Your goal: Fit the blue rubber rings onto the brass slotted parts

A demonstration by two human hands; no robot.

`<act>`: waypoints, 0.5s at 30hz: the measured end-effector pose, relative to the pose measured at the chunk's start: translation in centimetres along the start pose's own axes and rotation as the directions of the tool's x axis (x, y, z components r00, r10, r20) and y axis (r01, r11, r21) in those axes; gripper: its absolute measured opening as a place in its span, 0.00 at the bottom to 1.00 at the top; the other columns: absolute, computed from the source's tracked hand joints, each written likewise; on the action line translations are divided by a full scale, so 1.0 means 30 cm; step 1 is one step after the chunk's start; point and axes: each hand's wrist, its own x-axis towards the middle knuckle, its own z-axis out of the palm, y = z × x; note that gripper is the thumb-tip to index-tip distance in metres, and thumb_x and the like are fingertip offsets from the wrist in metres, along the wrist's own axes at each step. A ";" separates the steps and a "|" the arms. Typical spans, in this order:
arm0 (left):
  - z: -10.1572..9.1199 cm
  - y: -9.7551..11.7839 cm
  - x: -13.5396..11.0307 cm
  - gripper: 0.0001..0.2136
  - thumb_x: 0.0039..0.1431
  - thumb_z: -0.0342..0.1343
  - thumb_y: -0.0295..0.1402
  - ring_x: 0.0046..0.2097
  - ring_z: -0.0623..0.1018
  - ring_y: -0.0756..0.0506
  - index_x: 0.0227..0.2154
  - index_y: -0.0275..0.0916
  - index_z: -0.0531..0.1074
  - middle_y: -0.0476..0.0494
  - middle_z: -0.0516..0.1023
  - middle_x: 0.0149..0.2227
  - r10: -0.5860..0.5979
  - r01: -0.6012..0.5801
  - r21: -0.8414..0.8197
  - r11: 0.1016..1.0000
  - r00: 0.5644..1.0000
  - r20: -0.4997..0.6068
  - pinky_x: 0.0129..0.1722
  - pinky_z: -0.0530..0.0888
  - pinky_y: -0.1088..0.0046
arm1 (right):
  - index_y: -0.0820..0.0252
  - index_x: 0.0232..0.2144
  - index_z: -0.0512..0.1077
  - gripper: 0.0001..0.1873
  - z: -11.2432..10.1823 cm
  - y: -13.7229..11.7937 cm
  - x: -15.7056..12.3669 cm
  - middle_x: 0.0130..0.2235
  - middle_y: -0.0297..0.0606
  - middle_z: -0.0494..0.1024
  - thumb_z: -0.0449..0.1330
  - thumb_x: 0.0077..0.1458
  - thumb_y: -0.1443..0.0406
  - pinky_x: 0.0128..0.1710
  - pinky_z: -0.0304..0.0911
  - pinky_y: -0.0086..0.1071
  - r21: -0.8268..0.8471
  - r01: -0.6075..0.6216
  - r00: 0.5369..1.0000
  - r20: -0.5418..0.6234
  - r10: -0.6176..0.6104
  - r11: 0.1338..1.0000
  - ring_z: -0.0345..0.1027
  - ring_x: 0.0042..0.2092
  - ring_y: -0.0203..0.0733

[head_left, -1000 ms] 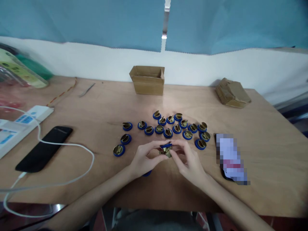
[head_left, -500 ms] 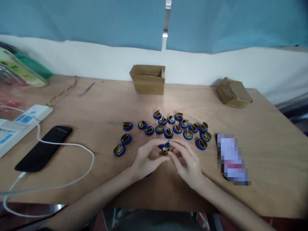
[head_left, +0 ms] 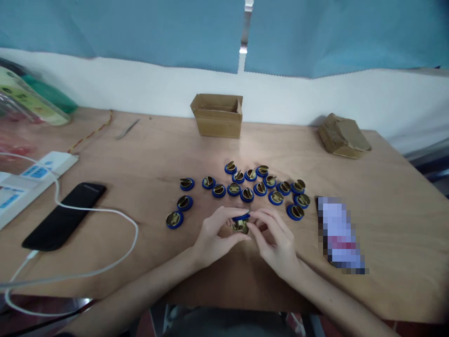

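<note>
Between my two hands, near the table's front edge, is a round blue-rimmed badge [head_left: 240,224] with a brass-coloured clip back. My left hand [head_left: 218,235] pinches it from the left with thumb and fingers. From the right, the fingertips of my right hand [head_left: 272,238] close on its edge. Fingers hide part of it. Just beyond my hands lie several similar badges [head_left: 247,194], brass backs up, some with the clip raised. A few more, such as one badge [head_left: 174,219], lie to the left of my left hand.
An open cardboard box [head_left: 219,122] stands at the back, with a crumpled box [head_left: 343,135] at back right. A pixelated phone [head_left: 338,234] lies right of my hands. On the left are a black phone [head_left: 65,216], a white cable [head_left: 119,262] and a power strip [head_left: 52,164].
The held badge has tilted slightly, so more of its blue rim and brass back shows. My hands have moved slightly towards me and my fingertips have parted a little at the top.
</note>
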 end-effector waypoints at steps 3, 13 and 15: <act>0.001 0.005 -0.001 0.21 0.53 0.71 0.34 0.40 0.80 0.46 0.49 0.42 0.75 0.44 0.83 0.43 -0.006 0.006 0.008 1.000 1.000 0.005 0.38 0.77 0.73 | 0.57 0.47 0.71 0.12 -0.007 0.003 0.009 0.42 0.39 0.73 0.58 0.63 0.75 0.35 0.73 0.32 -0.009 -0.009 1.000 0.028 0.009 1.000 0.71 0.35 0.38; -0.003 0.024 0.004 0.22 0.54 0.70 0.38 0.31 0.73 0.49 0.51 0.43 0.75 0.47 0.82 0.36 0.001 -0.003 0.062 0.998 0.999 0.038 0.32 0.75 0.74 | 0.57 0.40 0.68 0.07 -0.022 0.015 0.012 0.38 0.37 0.72 0.56 0.64 0.74 0.35 0.70 0.33 -0.043 -0.037 0.996 0.075 0.040 0.998 0.70 0.35 0.39; -0.004 0.022 0.005 0.22 0.55 0.70 0.39 0.31 0.73 0.49 0.52 0.43 0.75 0.47 0.82 0.36 0.004 -0.006 0.066 0.998 0.999 0.032 0.33 0.76 0.74 | 0.56 0.41 0.68 0.07 -0.022 0.012 0.012 0.39 0.37 0.72 0.57 0.64 0.73 0.35 0.70 0.33 -0.040 -0.036 0.996 0.081 0.039 0.999 0.70 0.35 0.39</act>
